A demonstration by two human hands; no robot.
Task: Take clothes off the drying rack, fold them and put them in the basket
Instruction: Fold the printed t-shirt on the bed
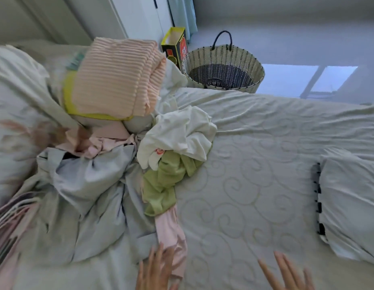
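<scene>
Far left, lower edge: a bundle of pink and striped items (8,218), too blurred to identify.

Left of centre, top: a folded peach ribbed blanket (119,76) rests on a yellow-edged item (67,97) at the head of the heap.

Below the blanket, unfolded clothes lie in one heap on the bed cover (255,185), which is pale green with a stitched swirl pattern. The components are:
- a crumpled pink piece (102,141), just under the blanket;
- a grey-blue garment (87,181), spreading toward the near edge;
- a white garment (181,130) with a small red print, at the right side of the heap;
- a green garment (163,185), touching the white one and partly under it;
- a long pink garment (171,229), running from under the green one toward the near edge.

The left hand (155,268) is at the bottom edge with fingers straight and spread. Its fingertips lie on the near end of the long pink garment and grip nothing.

Beyond the bed, a yellow carton (174,49) stands upright just beside the woven basket (253,65). The basket stands on the floor, well apart from the heap, and its dark bottom is visible.

The right hand (288,273) is set apart from the left, fingers straight and spread above bare cover. Contact with the cover cannot be determined.

Far right: a pillow (353,201) lies on the cover.
</scene>
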